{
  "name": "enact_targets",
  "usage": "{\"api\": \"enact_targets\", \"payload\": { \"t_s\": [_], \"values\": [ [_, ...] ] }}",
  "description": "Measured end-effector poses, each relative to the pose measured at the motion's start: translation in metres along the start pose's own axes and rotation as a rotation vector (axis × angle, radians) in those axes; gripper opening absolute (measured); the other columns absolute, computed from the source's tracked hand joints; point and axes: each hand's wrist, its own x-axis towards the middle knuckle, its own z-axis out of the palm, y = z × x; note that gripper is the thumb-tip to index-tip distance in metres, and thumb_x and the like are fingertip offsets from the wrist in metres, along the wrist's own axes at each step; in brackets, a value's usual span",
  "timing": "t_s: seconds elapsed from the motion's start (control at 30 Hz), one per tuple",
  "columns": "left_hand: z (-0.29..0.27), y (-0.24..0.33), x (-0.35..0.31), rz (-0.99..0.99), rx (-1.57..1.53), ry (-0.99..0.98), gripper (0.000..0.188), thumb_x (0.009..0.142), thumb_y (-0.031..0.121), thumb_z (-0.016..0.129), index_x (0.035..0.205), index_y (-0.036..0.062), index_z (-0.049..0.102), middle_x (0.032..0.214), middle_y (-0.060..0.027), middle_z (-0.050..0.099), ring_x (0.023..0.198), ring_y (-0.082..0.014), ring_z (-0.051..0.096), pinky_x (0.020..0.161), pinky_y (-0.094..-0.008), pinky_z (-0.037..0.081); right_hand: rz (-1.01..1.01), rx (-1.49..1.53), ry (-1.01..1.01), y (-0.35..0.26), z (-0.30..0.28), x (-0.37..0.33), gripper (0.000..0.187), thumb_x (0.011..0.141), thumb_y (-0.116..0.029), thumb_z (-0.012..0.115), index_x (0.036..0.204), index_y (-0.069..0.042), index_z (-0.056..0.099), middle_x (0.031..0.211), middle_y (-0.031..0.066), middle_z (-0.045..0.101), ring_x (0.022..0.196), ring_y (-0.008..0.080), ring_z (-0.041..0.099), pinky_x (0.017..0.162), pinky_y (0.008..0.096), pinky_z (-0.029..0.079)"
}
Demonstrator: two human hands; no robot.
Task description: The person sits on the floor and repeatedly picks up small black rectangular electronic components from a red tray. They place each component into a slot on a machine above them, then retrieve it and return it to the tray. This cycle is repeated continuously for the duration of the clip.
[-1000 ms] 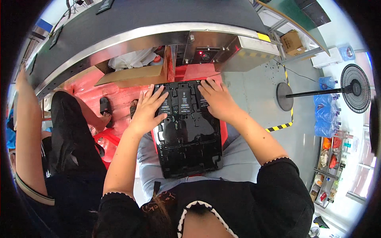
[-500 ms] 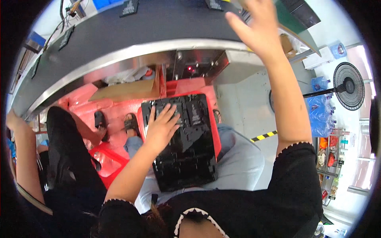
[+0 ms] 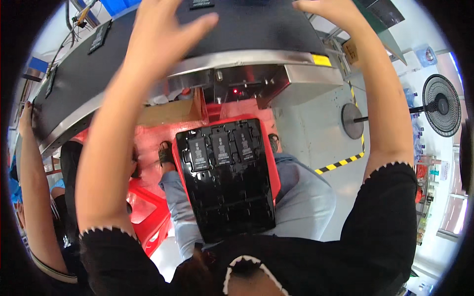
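Observation:
My left hand (image 3: 160, 34) is raised over the dark conveyor belt (image 3: 237, 32), its thumb spread wide and its fingertips cut off by the top edge. Nothing shows in it. At the top right my right hand (image 3: 333, 11) reaches over the belt with the thumb stretched out; its other fingers are out of the picture. On my lap lies a black moulded plastic tray (image 3: 232, 197) with three flat black rectangular battery-like packs (image 3: 220, 148) side by side in its far row. More such packs lie on the belt, one (image 3: 202, 3) close to my left hand.
A red crate or stool (image 3: 276, 182) shows around the tray. The belt's metal edge (image 3: 247, 59) runs across in front of me. Left of me, a co-worker's hand (image 3: 27, 118) touches the belt's edge. A standing fan (image 3: 438, 105) is at the right, near yellow-black floor tape (image 3: 340, 164).
My left hand has left the tray and moved up over the belt, uncovering the packs. My right hand has shifted a little up and right. The packs on the belt have changed position.

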Motion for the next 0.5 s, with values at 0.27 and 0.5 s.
{"api": "enact_targets", "payload": {
  "t_s": [0.27, 0.5],
  "values": [
    [0.062, -0.036, 0.091, -0.234, -0.273, -0.834, 0.075, 0.076, 0.038, 0.079, 0.136, 0.0024, 0.053, 0.125, -0.016, 0.061, 0.115, -0.0275, 0.056, 0.101, -0.0354, 0.04, -0.145, 0.653, -0.474, -0.131, -0.05, -0.183, 0.098, 0.053, -0.027, 0.084, 0.14, -0.003, 0.047, 0.132, 0.0181, 0.053, 0.12, 0.0339, 0.05, 0.1, 0.0417, 0.04],
    [0.026, 0.03, 0.063, -0.293, -0.164, -0.514, 0.088, 0.068, 0.035, 0.083, 0.14, 0.0015, 0.046, 0.128, -0.0192, 0.056, 0.115, -0.0293, 0.055, 0.103, -0.038, 0.042, 0.112, 0.466, -0.586, -0.194, 0.062, -0.324, 0.09, 0.064, -0.043, 0.083, 0.137, -0.004, 0.046, 0.121, 0.0149, 0.051, 0.118, 0.0328, 0.046, 0.097, 0.0443, 0.037]
  ]
}}
